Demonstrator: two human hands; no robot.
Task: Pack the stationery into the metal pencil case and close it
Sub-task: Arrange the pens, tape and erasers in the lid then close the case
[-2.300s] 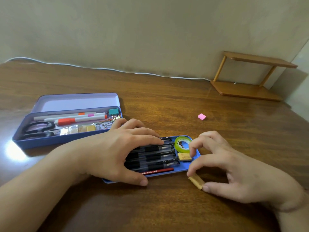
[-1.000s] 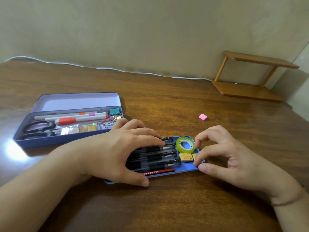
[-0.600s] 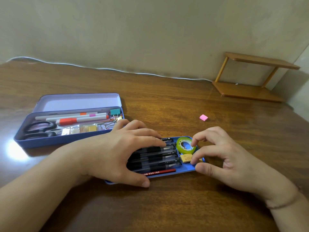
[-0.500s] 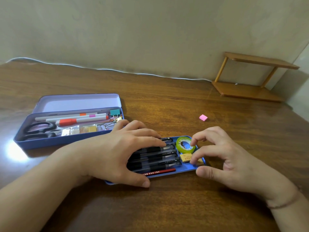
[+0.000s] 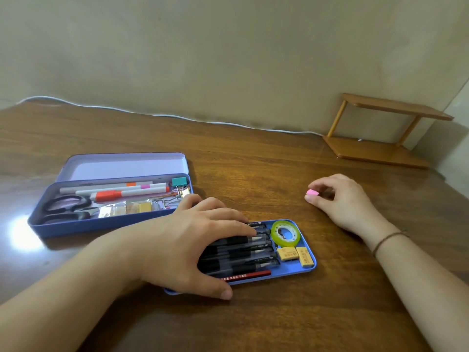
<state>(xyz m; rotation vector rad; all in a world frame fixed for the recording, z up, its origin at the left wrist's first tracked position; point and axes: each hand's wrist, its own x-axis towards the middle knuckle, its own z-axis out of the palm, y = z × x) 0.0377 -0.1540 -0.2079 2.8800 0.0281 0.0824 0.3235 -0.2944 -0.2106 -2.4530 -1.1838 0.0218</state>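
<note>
The blue metal pencil case (image 5: 76, 226) lies open at the left, lid back, holding scissors (image 5: 63, 208), markers (image 5: 127, 191) and clips. Nearer me sits its blue inner tray (image 5: 289, 270) with several black pens (image 5: 241, 250), a red pencil, a green tape roll (image 5: 285, 232) and two yellow erasers (image 5: 295, 255). My left hand (image 5: 182, 245) rests flat on the pens and the tray's left part. My right hand (image 5: 340, 199) is on the table beyond the tray, thumb and fingers pinching a small pink eraser (image 5: 312, 192).
A small wooden two-level shelf (image 5: 380, 133) stands at the back right against the wall. A white cable (image 5: 177, 118) runs along the table's far edge. Bare wooden table (image 5: 253, 168) lies between the case and the shelf.
My right hand left the tray's right end, where the second yellow eraser now lies, and moved away from me to the pink eraser, closing on it. My left hand stayed put.
</note>
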